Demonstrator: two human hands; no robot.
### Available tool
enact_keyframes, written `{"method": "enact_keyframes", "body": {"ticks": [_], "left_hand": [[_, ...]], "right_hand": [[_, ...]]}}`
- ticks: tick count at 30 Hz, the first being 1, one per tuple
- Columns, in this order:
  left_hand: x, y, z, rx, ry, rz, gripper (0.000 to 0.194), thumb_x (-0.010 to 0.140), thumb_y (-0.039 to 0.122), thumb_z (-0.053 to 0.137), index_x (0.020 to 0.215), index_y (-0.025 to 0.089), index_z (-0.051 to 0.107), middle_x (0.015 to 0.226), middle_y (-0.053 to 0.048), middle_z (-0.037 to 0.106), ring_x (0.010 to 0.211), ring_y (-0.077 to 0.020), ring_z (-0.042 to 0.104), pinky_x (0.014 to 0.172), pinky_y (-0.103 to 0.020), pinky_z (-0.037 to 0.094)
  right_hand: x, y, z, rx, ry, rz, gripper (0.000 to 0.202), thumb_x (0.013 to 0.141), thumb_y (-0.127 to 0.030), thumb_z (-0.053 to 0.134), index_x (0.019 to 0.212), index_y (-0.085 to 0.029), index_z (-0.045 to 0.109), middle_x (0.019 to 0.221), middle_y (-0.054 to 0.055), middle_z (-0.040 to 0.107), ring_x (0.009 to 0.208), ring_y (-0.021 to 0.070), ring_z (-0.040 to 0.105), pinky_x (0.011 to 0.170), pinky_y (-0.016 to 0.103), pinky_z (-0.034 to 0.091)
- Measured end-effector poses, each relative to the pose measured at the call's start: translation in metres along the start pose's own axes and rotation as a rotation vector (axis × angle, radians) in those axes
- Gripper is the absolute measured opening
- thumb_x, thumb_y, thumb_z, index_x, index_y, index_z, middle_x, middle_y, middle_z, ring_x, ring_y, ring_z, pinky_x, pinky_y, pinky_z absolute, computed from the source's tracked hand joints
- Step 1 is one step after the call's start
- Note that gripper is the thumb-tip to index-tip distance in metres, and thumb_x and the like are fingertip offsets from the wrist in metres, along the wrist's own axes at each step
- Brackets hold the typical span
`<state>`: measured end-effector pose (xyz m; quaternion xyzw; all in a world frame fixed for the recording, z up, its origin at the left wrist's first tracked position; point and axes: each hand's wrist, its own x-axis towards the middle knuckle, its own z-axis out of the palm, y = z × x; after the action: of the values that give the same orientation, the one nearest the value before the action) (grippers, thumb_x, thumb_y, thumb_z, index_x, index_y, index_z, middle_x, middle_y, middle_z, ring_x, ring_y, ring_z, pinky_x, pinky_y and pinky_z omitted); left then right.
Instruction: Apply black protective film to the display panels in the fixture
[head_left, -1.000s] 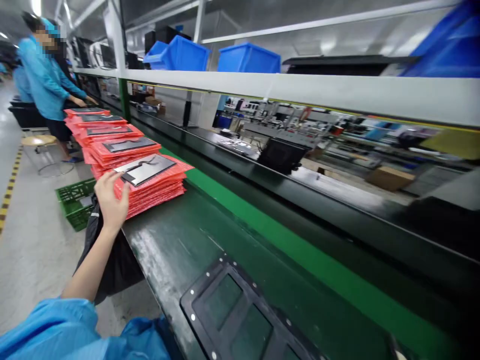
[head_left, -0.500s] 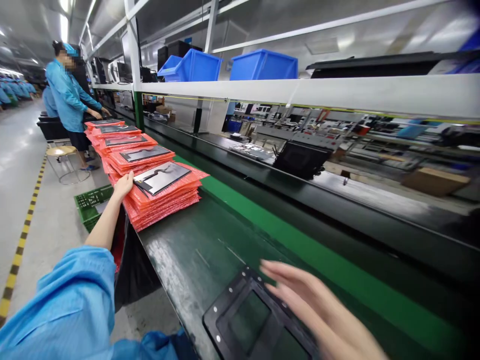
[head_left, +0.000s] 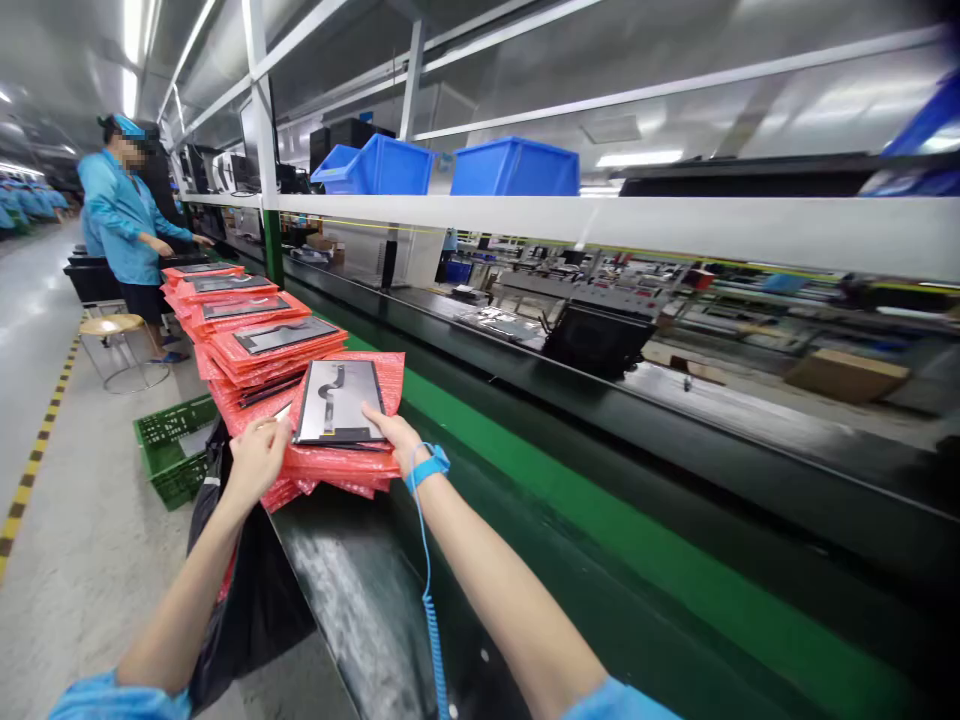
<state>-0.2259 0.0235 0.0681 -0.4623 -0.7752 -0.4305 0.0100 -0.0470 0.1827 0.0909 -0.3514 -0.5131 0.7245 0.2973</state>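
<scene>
Apparently pinching screen [head_left: 352, 395] with right hand [head_left: 395, 432]; cannot tell grip of left hand [head_left: 259, 460]. Could topple skewed bags [head_left: 337, 464] by tugging.

No lettering, number or brand can be read. The one clear sign-like marking is a yellow-and-black striped line [head_left: 39, 455] on the grey floor [head_left: 97, 480], running along the left side past the round stool [head_left: 111, 325]. On the flat panel [head_left: 352, 395] that lies on the nearest stack of red bubble bags [head_left: 388, 385], a small yellowish patch shows at the lower end of the dark strip [head_left: 330, 395], too small to make out as text. Any print on the cardboard box [head_left: 847, 385] at the right, or on the equipment [head_left: 585, 275] behind the line, is too blurred or distant to read.
</scene>
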Motion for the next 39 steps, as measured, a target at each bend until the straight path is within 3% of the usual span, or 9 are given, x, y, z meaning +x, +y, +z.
{"method": "enact_keyframes", "body": {"ticks": [4,8,12,15,20,25,30,34,39], "left_hand": [[-0.033,0.019,0.010,-0.139,-0.050,0.083,0.037,0.094,0.052,0.047,0.092,0.024,0.071,0.115,-0.006,0.071,0.127,-0.0293,0.050,0.113,-0.056,0.025],[-0.049,0.026,0.019,-0.335,-0.075,0.119,0.035,0.094,0.051,0.049,0.089,0.024,0.070,0.111,-0.007,0.069,0.128,-0.0275,0.050,0.116,-0.051,0.028],[-0.041,0.039,0.038,-0.578,-0.060,0.053,0.044,0.091,0.056,0.053,0.117,0.021,0.059,0.132,-0.013,0.056,0.129,-0.0272,0.051,0.108,-0.047,0.043],[-0.024,0.067,0.053,-0.756,-0.171,0.013,0.064,0.085,0.058,0.063,0.134,0.021,0.048,0.135,-0.016,0.055,0.123,-0.0281,0.058,0.100,-0.046,0.050],[-0.026,0.115,0.079,-0.987,-0.337,0.011,0.054,0.078,0.053,0.074,0.118,0.020,0.059,0.107,-0.009,0.072,0.113,-0.0270,0.066,0.101,-0.042,0.051],[-0.064,0.120,0.097,-1.083,-0.344,-0.010,0.041,0.074,0.048,0.079,0.094,0.018,0.059,0.093,-0.007,0.073,0.101,-0.0279,0.071,0.096,-0.045,0.052],[-0.045,0.132,0.088,-1.148,-0.341,0.108,0.080,0.074,0.045,0.080,0.140,0.023,0.042,0.133,-0.011,0.062,0.127,-0.0265,0.057,0.112,-0.044,0.042],[-0.005,0.160,0.064,-1.081,-0.398,0.240,0.099,0.073,0.043,0.081,0.152,0.026,0.025,0.141,-0.009,0.056,0.131,-0.0252,0.054,0.115,-0.041,0.038],[0.025,0.189,0.031,-0.723,-0.575,0.437,0.063,0.068,0.044,0.083,0.122,0.019,0.064,0.117,-0.006,0.071,0.109,-0.0281,0.065,0.098,-0.039,0.050]], "right_hand": [[-0.003,-0.014,-0.023,0.043,-0.031,0.091,0.022,0.086,-0.036,0.072,0.091,-0.015,0.069,0.081,0.006,0.074,0.073,0.0210,0.071,0.075,0.040,0.060],[-0.036,-0.014,-0.047,0.102,-0.011,0.039,0.027,0.074,-0.032,0.078,0.094,-0.016,0.069,0.081,0.009,0.075,0.073,0.0292,0.073,0.070,0.043,0.061],[-0.082,0.001,-0.071,0.147,0.093,-0.100,0.043,0.071,-0.037,0.080,0.108,-0.019,0.067,0.093,0.008,0.077,0.088,0.0305,0.073,0.077,0.041,0.061],[-0.105,0.011,-0.090,0.100,0.204,-0.253,0.048,0.070,-0.043,0.082,0.110,-0.020,0.068,0.100,0.007,0.076,0.095,0.0304,0.072,0.084,0.042,0.059],[-0.129,0.024,-0.118,-0.080,0.329,-0.406,0.038,0.056,-0.037,0.091,0.086,-0.021,0.075,0.087,0.004,0.077,0.089,0.0279,0.072,0.092,0.043,0.054],[-0.147,0.040,-0.129,-0.176,0.365,-0.447,0.029,0.053,-0.037,0.091,0.073,-0.021,0.077,0.082,0.006,0.077,0.084,0.0287,0.072,0.088,0.045,0.055],[-0.150,0.034,-0.136,-0.178,0.423,-0.530,0.031,0.059,-0.042,0.088,0.082,-0.025,0.079,0.096,0.005,0.077,0.099,0.0303,0.070,0.098,0.047,0.050],[-0.151,0.021,-0.141,-0.179,0.433,-0.579,0.036,0.062,-0.045,0.086,0.092,-0.026,0.079,0.108,0.006,0.076,0.114,0.0319,0.065,0.107,0.049,0.044],[-0.154,0.018,-0.142,-0.184,0.420,-0.579,0.034,0.058,-0.046,0.088,0.082,-0.025,0.079,0.094,0.006,0.078,0.100,0.0334,0.071,0.098,0.051,0.051]]}}
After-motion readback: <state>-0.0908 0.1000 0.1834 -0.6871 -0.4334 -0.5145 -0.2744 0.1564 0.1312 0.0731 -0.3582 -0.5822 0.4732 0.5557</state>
